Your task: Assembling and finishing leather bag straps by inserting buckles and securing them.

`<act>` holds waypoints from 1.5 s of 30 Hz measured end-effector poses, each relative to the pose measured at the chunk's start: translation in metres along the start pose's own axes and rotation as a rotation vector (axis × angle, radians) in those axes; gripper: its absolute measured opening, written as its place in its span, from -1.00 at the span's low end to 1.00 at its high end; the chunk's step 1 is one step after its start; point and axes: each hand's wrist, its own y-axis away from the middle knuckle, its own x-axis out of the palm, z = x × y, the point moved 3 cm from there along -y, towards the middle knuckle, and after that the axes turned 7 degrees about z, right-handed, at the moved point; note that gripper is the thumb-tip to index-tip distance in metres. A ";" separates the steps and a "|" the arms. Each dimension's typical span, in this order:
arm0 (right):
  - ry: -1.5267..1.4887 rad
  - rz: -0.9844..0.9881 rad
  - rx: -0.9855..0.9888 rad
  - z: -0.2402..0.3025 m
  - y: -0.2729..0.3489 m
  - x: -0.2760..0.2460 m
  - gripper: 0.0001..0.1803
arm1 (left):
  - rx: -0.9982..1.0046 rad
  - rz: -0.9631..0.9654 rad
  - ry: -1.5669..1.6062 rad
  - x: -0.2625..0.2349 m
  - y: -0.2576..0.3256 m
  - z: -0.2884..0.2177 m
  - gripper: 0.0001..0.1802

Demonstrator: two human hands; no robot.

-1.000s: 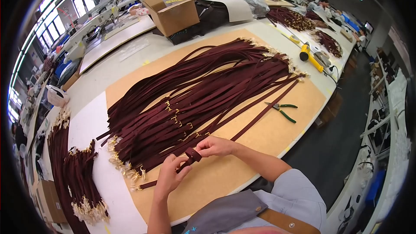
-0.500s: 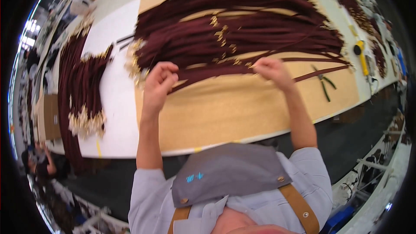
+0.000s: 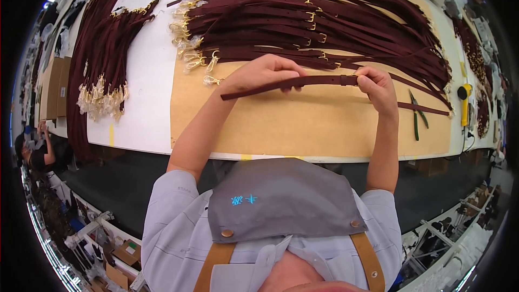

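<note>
1. A single dark maroon strap (image 3: 292, 84) is shown lifted clear of the tan board (image 3: 303, 124) and held level between both hands; half a second ago the hands were pressed down into the near edge of the strap pile (image 3: 324, 21).
2. The left hand (image 3: 259, 73) is curled over the strap near its middle, with the fingers closed on it and the plain end projecting past the wrist toward the left.
3. The right hand (image 3: 376, 86) is closed in a pinch on the opposite end, where a small loop or keeper (image 3: 346, 80) sits on the strap; whether a buckle is attached there cannot be told.
4. The hands are now set wider apart than a second ago, so the strap is stretched straight. From this it may be judged that one piece has been separated from the pile and is being inspected or fitted.
5. The pile lies just beyond the hands, its gold-coloured clasps (image 3: 189, 48) fanned at the left end.
6. Green-handled pliers (image 3: 417, 113) rest untouched on the board to the right of the right hand.
7. A second bundle of straps (image 3: 102, 59) lies well apart on the white table (image 3: 146, 86) at the left.
</note>
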 end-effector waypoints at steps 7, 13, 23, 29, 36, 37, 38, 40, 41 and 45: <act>0.266 -0.087 0.064 0.005 0.018 -0.027 -0.86 | -0.108 -0.034 -0.197 -0.015 -0.007 0.016 -0.81; 0.883 0.032 -0.029 0.016 -0.009 0.047 -0.65 | -0.227 -0.021 -0.118 0.003 -0.011 0.008 -0.81; 0.295 0.255 0.314 -0.005 -0.047 0.069 -0.71 | -0.162 0.036 0.016 -0.008 -0.008 0.017 -0.85; 0.470 0.236 0.248 -0.017 -0.063 0.087 -0.77 | -0.147 0.117 0.043 -0.012 -0.008 0.040 -0.86; 0.351 0.174 0.332 -0.032 -0.063 0.082 -0.83 | -0.157 -0.057 -0.090 -0.003 -0.010 0.034 -0.81; 0.347 0.171 0.333 -0.033 -0.063 0.082 -0.83 | -0.161 -0.054 -0.089 -0.003 -0.010 0.037 -0.81; 0.338 0.165 0.322 -0.035 -0.063 0.083 -0.81 | -0.163 -0.063 -0.087 -0.004 -0.011 0.042 -0.82; 0.325 0.151 0.311 -0.039 -0.062 0.083 -0.78 | -0.169 -0.065 -0.088 -0.005 -0.011 0.048 -0.82; 0.303 0.164 0.315 -0.041 -0.062 0.082 -0.78 | -0.149 -0.065 -0.126 -0.006 -0.011 0.049 -0.82; 0.268 0.219 0.366 -0.040 -0.061 0.081 -0.80 | -0.163 -0.061 -0.166 -0.007 -0.010 0.048 -0.81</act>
